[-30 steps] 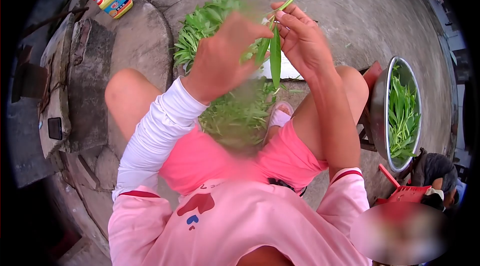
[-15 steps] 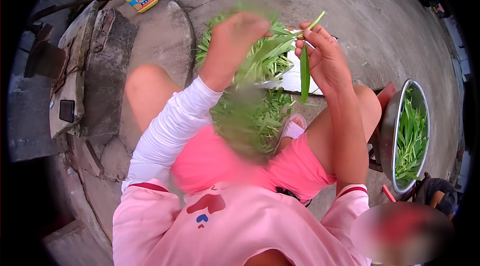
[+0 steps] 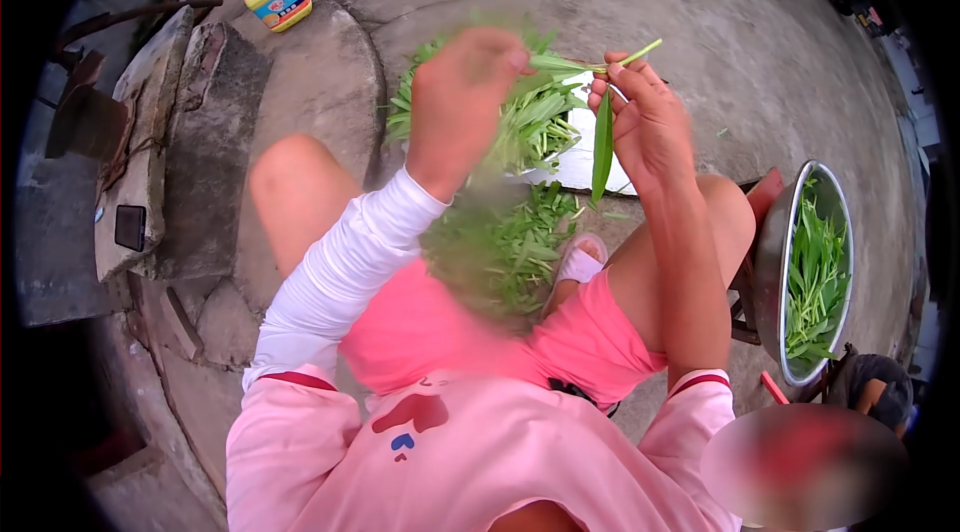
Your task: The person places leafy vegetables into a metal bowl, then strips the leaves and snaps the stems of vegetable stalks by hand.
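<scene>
My right hand [image 3: 648,102] pinches a water spinach stalk [image 3: 641,53] between thumb and fingertips, above the pile. One long narrow leaf [image 3: 603,150] hangs down from it, and another part stretches left toward my left hand [image 3: 465,97]. That hand is smeared by motion, its fingers closed at the tip of the leafy end. Below both hands, a heap of water spinach [image 3: 545,122] lies on a white board [image 3: 590,170]. Nearer my legs, more loose greens [image 3: 520,242] are spread low down, partly blurred.
A metal basin [image 3: 772,272] of picked greens [image 3: 815,277] stands tilted at the right. A yellow jug with a red pump [image 3: 281,2] sits on the concrete at the upper left. A phone [image 3: 130,227] lies on a stone ledge. At the lower right is another person [image 3: 880,392], partly blurred.
My hands have shifted slightly, and the stalk's bare end has dropped a little and tilts flatter to the right. The whole view has moved slightly.
</scene>
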